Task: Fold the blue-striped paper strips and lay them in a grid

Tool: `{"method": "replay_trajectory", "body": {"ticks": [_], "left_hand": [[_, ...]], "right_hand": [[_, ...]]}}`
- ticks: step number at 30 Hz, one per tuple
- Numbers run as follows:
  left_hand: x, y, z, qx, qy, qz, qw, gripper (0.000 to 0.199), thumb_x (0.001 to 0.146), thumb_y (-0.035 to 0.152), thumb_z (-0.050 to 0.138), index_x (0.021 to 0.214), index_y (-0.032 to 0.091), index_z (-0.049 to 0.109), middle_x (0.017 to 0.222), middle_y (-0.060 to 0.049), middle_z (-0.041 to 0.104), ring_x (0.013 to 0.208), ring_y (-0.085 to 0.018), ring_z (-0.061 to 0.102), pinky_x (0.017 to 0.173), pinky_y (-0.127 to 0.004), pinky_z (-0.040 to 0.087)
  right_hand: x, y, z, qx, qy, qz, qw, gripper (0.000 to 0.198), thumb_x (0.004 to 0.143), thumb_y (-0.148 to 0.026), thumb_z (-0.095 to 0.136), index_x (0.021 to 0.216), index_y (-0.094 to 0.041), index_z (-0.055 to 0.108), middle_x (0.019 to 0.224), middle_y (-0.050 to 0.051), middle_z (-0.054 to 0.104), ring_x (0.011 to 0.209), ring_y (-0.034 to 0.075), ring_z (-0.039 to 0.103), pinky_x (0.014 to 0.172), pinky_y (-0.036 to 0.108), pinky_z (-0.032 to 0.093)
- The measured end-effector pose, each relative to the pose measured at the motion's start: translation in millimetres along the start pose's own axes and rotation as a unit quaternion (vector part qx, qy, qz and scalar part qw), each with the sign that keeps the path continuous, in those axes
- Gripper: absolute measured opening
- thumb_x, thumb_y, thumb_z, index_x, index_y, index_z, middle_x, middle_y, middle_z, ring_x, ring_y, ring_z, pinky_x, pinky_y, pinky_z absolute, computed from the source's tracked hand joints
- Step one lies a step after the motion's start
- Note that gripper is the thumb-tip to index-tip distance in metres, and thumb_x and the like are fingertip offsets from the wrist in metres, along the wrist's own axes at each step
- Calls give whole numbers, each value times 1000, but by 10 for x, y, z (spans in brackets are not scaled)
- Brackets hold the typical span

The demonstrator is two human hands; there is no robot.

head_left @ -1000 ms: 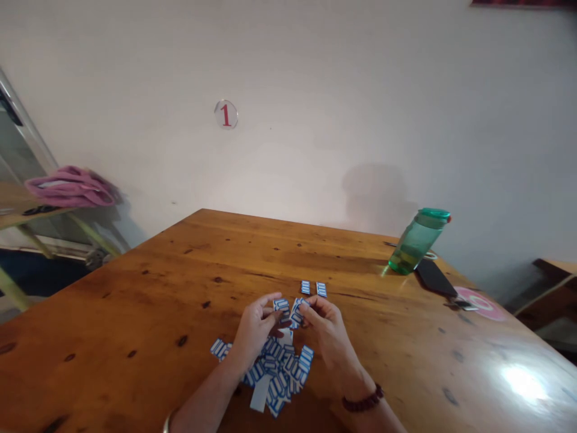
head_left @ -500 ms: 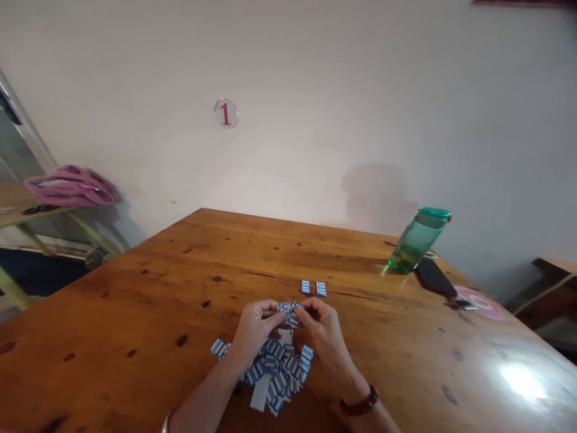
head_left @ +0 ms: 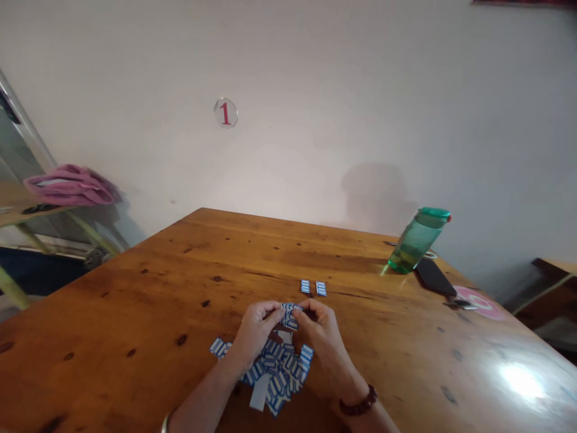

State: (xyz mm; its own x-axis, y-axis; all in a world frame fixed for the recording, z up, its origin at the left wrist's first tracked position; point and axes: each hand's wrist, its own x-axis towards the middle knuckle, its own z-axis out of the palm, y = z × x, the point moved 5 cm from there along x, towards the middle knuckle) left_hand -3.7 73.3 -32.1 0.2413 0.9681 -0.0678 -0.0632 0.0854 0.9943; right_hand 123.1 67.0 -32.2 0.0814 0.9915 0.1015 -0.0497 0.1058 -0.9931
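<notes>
My left hand (head_left: 256, 329) and my right hand (head_left: 321, 325) meet over the table, both pinching a small group of blue-and-white printed cards (head_left: 289, 315). Thumbs lie across the near face of these cards; the other fingertips are behind and partly hidden. Below my hands spreads a loose pile of similar blue-and-white cards (head_left: 282, 376), overlapping at many angles. A blank white card (head_left: 260, 392) lies at its near side. Beyond my fingers, a left small card stack (head_left: 305, 286) and a right small card stack (head_left: 321, 288) lie side by side, apart from each other.
The wooden table (head_left: 135, 300) reaches back to the wall. At the right stand a green water bottle (head_left: 417, 242), a black flat object like a phone (head_left: 435, 276) and a pink round disc (head_left: 484, 304). A pink cloth (head_left: 70, 185) rests on another table at the left.
The cards between my fingers are drawn slightly closer together, my left hand having shifted a little. The pile and the two small stacks stay where they were.
</notes>
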Motion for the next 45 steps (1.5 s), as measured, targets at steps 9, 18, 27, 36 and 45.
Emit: {"method": "replay_trajectory", "body": {"ticks": [9, 18, 27, 36, 45], "left_hand": [[16, -54, 28, -5, -29, -14, 999, 27, 65, 41, 59, 71, 14, 64, 67, -3, 66, 59, -18, 63, 45, -23, 43], [3, -27, 42, -9, -13, -16, 1000, 28, 63, 40, 62, 69, 13, 63, 63, -2, 64, 60, -18, 62, 46, -23, 44], [50, -149, 11, -39, 6, -35, 999, 34, 58, 46, 65, 66, 13, 62, 58, 0, 61, 56, -18, 62, 44, -23, 43], [95, -222, -2, -38, 5, -36, 999, 37, 55, 49, 66, 62, 13, 60, 53, 1, 56, 46, -12, 52, 43, -24, 43], [26, -102, 9, -25, 18, -33, 999, 35, 57, 46, 65, 58, 12, 58, 49, 3, 52, 44, -10, 48, 42, -23, 42]], "right_hand": [[-13, -7, -12, 18, 16, 10, 1000, 24, 60, -36, 68, 57, -15, 57, 52, -2, 52, 50, 10, 43, 47, 22, 34], [29, 94, -5, -27, 27, -22, 999, 23, 63, -36, 64, 58, -15, 57, 50, -2, 50, 49, 11, 41, 48, 23, 32], [19, 125, 7, -39, 34, -42, 998, 22, 63, -36, 64, 60, -15, 56, 53, -1, 53, 51, 11, 43, 49, 22, 34], [15, 119, 32, -46, 25, -36, 998, 22, 63, -35, 63, 61, -15, 55, 53, -2, 50, 50, 11, 42, 48, 21, 33], [-20, 50, 74, -63, -11, -30, 997, 19, 65, -32, 61, 64, -14, 54, 54, -3, 49, 49, 10, 41, 48, 21, 33]]}}
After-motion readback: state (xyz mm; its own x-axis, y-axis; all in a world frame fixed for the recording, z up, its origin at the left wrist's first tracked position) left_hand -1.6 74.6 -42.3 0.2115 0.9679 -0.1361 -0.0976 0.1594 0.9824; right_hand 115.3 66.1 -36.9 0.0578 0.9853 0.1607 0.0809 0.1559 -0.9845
